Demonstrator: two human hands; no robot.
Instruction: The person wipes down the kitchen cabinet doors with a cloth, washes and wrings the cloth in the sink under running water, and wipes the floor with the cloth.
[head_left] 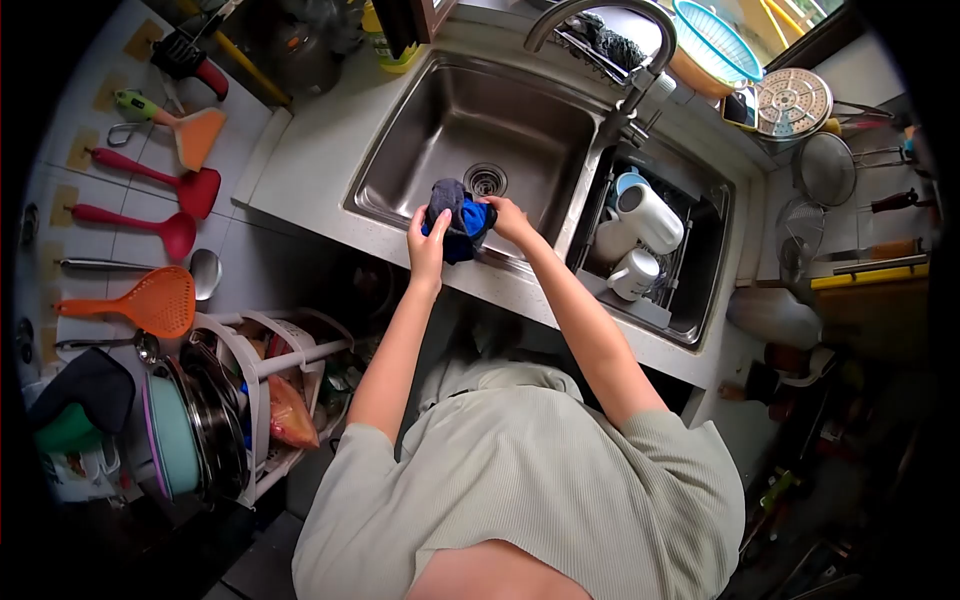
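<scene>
A bunched-up dark grey and bright blue cloth [462, 222] is held between both hands, over the front edge of the steel sink [520, 115]. My left hand [430, 245] grips its left side with the thumb on top and the fingers partly hidden. On the opposite side, my right hand [511, 217] pinches the cloth near its blue part. The sink drain [486, 180] lies just beyond the bundle. What lies inside the folds cannot be made out.
A curved faucet [655, 70] rises behind the basin. Right of it, a second basin holds a drying rack with a white pitcher [650, 218] and a white mug [633, 274]. Utensils, including an orange skimmer [155, 302], hang on the left wall above a shelf rack [262, 365].
</scene>
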